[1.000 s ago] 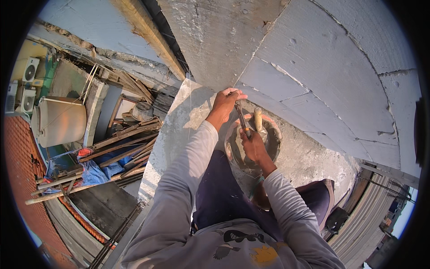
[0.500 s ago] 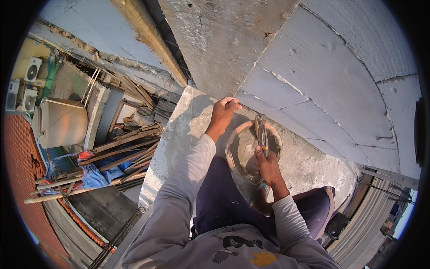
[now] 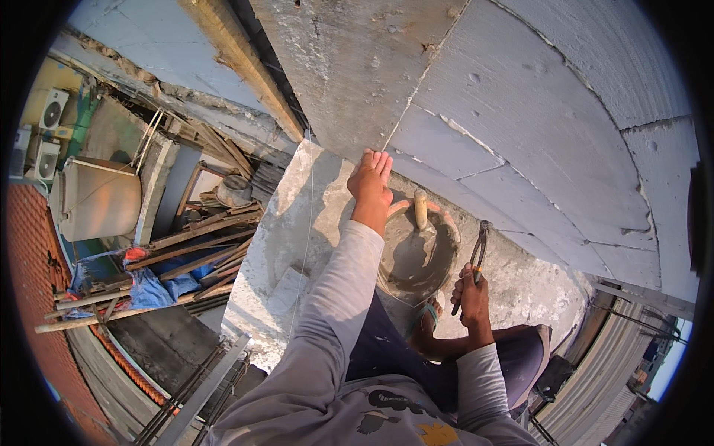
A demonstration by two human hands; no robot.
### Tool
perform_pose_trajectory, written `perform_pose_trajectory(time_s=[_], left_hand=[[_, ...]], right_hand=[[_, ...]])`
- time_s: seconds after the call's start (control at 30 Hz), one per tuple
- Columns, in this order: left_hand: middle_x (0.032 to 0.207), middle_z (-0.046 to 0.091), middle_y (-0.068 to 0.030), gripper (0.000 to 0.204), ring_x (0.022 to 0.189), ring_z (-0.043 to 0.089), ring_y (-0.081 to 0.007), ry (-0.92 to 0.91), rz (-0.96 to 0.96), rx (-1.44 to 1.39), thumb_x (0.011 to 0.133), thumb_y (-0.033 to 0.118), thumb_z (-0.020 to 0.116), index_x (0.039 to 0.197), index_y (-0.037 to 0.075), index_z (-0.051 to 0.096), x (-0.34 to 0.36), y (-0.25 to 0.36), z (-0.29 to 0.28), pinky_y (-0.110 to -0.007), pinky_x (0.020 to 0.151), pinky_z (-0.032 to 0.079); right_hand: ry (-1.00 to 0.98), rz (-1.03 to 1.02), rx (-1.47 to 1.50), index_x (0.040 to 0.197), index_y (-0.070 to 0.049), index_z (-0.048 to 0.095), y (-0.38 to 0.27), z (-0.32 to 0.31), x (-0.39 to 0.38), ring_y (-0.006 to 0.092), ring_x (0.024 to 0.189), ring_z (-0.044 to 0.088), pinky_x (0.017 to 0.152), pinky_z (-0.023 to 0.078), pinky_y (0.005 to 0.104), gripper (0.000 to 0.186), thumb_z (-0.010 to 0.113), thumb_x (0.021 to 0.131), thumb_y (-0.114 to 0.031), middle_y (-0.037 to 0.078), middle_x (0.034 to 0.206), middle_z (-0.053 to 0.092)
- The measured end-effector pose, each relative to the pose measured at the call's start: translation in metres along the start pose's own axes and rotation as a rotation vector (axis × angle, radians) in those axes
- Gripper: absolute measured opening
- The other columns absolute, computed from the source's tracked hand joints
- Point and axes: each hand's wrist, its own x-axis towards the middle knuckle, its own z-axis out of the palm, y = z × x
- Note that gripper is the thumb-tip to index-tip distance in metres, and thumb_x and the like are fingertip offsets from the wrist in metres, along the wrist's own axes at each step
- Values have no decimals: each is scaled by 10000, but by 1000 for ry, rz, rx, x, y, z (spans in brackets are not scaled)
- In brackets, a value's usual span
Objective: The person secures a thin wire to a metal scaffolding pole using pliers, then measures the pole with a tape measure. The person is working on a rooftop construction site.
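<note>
Head view, and we're looking straight down at two bare hands over a rough concrete slab (image 3: 535,293)! On the right, the right hand (image 3: 474,301) has its fingers curled tight around a pair of pincers (image 3: 481,249), head pointing to the far side, a touch of orange on the handles. Those pincers sit just right of a round bucket (image 3: 454,229), clear of its reddish rim.

Over to the left hand (image 3: 372,184), reaching well forward: fingers stretched out and close together, tips by the foot of a grey column (image 3: 357,67) (whether they pinch anything, or touch that surface, I cannot tell).

Between the hands, the bucket holds wet grey mortar (image 3: 407,260), with a pale, rounded handle (image 3: 421,209) standing up at its far side. Near it, a foot (image 3: 424,342) wears a green-strapped sandal. Left of the left forearm runs a thin string (image 3: 306,245). Pale block wall (image 3: 520,111) on the far right; and away to the left, below the slab, a pile of timber (image 3: 204,249), a blue tarp (image 3: 160,286) and a big rounded tank (image 3: 100,201).
</note>
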Motion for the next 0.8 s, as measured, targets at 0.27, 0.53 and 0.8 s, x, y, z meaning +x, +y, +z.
perform_pose_trajectory(time_s=[0.27, 0.53, 0.8], left_hand=[[1327, 562, -278, 438, 1194, 634, -365, -87, 547, 484, 1058, 148, 522, 1354, -171, 479, -25, -36, 2, -392, 1045, 523], [1446, 466, -290, 541, 1308, 544, -395, -148, 597, 796, 1043, 105, 440, 1520, -123, 323, -44, -36, -7, -438, 1101, 461], [1194, 674, -218, 519, 1042, 702, -285, -452, -40, 675, 1090, 356, 517, 1385, -71, 527, -175, 40, -83, -319, 787, 594]], right_hand=[[-1, -28, 37, 918, -89, 501, 17, -17, 7, 55, 470, 343, 440, 301, 265, 346, 507, 1098, -384, -70, 600, 366], [-67, -232, -234, 972, -97, 531, 17, -9, -7, 49, 505, 394, 458, 346, 253, 280, 531, 1091, -351, -68, 631, 401], [-201, -716, -791, 1126, 56, 612, 6, 40, -25, 399, 777, 701, 701, 520, 460, 491, 541, 1063, -426, 241, 823, 694]])
